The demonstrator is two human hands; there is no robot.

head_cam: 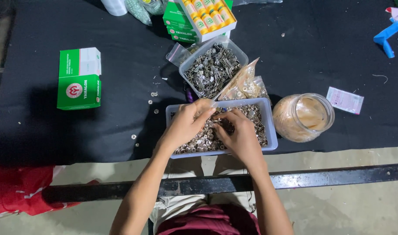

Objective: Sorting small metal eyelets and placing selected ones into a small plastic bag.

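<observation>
My arms are bare from elbow to wrist, with no sleeves, watch or rings that I can see on my left hand or right hand. Below them I wear pale beige trousers and a maroon garment in folds.

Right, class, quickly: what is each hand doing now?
Left hand: fingers curled over small round metal pieces in the pale rectangular plastic tray; grip unclear.
Right hand: same, unclear.
</observation>
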